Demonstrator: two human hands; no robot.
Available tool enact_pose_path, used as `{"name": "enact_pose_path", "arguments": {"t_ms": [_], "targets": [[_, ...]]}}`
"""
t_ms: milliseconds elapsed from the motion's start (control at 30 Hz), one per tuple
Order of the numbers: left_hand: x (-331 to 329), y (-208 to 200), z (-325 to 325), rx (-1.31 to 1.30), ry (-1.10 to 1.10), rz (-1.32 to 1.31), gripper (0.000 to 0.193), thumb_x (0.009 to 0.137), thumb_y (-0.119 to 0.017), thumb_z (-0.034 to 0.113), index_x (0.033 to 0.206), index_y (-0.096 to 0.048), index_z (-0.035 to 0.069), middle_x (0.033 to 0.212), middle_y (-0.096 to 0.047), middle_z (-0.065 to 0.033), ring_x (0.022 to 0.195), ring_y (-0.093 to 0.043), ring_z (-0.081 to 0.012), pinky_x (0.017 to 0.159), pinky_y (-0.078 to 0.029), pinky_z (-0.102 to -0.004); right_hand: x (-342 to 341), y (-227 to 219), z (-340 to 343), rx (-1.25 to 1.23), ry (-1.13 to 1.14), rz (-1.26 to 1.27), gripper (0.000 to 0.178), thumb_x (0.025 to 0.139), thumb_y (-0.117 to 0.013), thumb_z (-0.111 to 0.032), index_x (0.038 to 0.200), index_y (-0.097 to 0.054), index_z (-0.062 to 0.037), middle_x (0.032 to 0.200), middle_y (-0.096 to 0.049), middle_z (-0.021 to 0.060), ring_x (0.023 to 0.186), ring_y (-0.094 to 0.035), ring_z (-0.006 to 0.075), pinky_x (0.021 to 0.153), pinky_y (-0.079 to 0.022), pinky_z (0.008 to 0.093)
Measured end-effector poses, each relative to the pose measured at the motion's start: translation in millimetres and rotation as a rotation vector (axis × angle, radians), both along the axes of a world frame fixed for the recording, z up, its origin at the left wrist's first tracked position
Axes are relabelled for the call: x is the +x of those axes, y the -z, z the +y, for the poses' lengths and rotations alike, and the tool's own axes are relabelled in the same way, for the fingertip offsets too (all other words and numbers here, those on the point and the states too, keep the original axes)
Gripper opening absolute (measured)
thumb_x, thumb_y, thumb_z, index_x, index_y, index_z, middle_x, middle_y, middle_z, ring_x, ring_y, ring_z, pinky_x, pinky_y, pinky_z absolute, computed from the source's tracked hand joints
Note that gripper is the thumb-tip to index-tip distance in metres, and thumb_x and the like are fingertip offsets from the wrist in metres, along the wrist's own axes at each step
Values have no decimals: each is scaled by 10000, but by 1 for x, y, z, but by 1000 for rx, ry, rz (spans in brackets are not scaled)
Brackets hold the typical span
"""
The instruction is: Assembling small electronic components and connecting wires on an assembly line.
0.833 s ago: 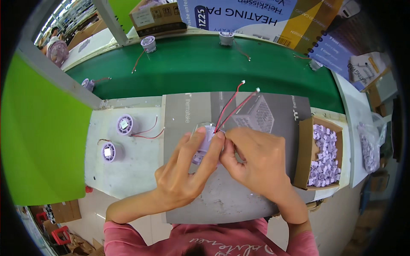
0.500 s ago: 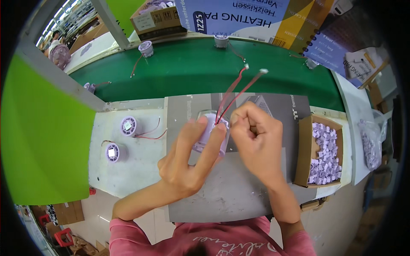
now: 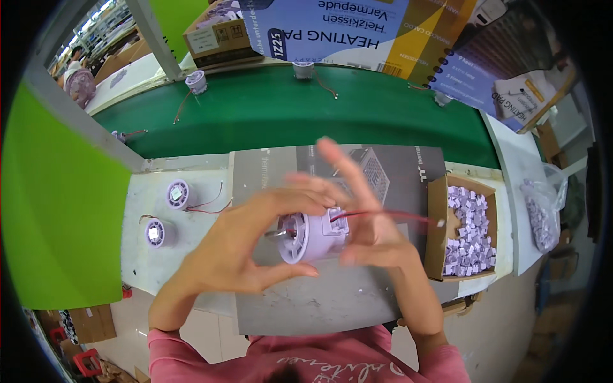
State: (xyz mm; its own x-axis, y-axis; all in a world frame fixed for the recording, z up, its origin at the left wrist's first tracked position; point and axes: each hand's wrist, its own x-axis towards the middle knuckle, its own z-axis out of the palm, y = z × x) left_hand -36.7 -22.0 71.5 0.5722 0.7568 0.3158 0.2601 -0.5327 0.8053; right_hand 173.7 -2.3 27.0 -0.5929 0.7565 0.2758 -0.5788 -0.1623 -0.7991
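Holding the motor up between both hands over the grey mat, we do best to keep it steady and level so that the red wires do not twist or snag. Our left hand cradles it from the left, thumb curled under and fingers wrapped over the top, pinching the round flange. Our right hand closes on the other end, thumb and lower fingers pressing the housing while the index and middle fingers stand spread and raised above it. We judge that a firm two-sided grip matters here, with the wires led clear to the right.

The motor is a small pale lilac plastic cylinder with a wider ribbed disc at its left end and a metal shaft in the middle. A squarish clip sits on its top, where the wires leave. Two like motors lie on the white bench at left; a carton of lilac parts stands at right.
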Motion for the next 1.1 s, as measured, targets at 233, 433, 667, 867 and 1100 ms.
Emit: {"name": "enact_pose_path", "arguments": {"t_ms": [233,433,667,867,1100], "targets": [[-6,-31,-17,447,-411,117,462,653,-877,278,992,-685,30,910,-644,-72,772,-603,-171,533,-442,-250,-12,-6,-9,570,431,-384,665,822,-718,-56,1430,-452,-92,1486,-370,138,1304,-446,301,1046,-393,395],[28,-30,-37,32,-476,-5,221,791,-719,-17,1006,-673,6,718,-637,-19,467,-454,-7,421,-323,-182,-25,-12,-6,837,892,-576,554,783,-724,-56,1310,-582,-151,1437,-347,272,1214,-486,385,925,-475,413],[26,-22,-39,-3,-513,-57,177,789,-725,21,959,-677,20,660,-636,-14,443,-519,-50,401,-377,-204,-30,-20,-14,921,952,-724,553,769,-695,-75,1301,-587,-186,1452,-298,297,1208,-473,411,854,-505,421],[11,-39,-42,-220,-445,-30,62,853,-670,-1,900,-667,-41,666,-659,-17,538,-579,-7,456,-396,-164,-24,-29,-17,975,716,-816,644,751,-661,-34,1363,-532,-189,1437,-307,288,1201,-455,448,931,-454,472],[6,-36,-41,-301,-404,-62,27,844,-658,-12,858,-654,-35,633,-629,2,526,-559,-4,452,-377,-160,-22,-30,-24,979,641,-836,713,738,-596,85,1399,-492,-161,1424,-268,308,1204,-428,476,957,-433,492]]}}
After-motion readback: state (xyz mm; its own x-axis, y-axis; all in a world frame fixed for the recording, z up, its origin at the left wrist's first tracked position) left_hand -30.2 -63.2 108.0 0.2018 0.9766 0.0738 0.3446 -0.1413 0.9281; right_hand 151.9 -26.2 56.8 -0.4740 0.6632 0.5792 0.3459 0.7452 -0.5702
